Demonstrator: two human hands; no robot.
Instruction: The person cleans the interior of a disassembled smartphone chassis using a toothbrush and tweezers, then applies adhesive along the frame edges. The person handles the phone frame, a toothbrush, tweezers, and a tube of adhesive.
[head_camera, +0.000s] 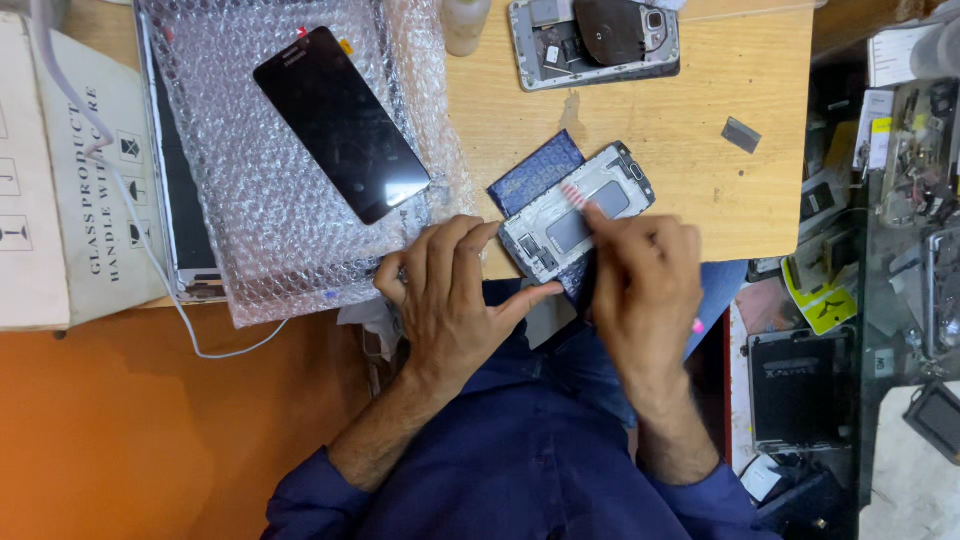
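Head view: left hand (450, 300) pinches phone frame (577, 208) at table edge (700, 225); right hand (645, 275) presses a finger down. Risk: frame slips off the edge.

Your black phone screen panel (342, 122) lies tilted on a sheet of clear bubble wrap (270, 200), upper left on the desk. Left of it stands a pale cardboard box (55, 180) with dark print and small square pictograms. Far right, a yellow-and-black label (825, 300) sits among clutter.

The opened phone (595, 40) and bottle (465, 22) are cut off by the top edge.
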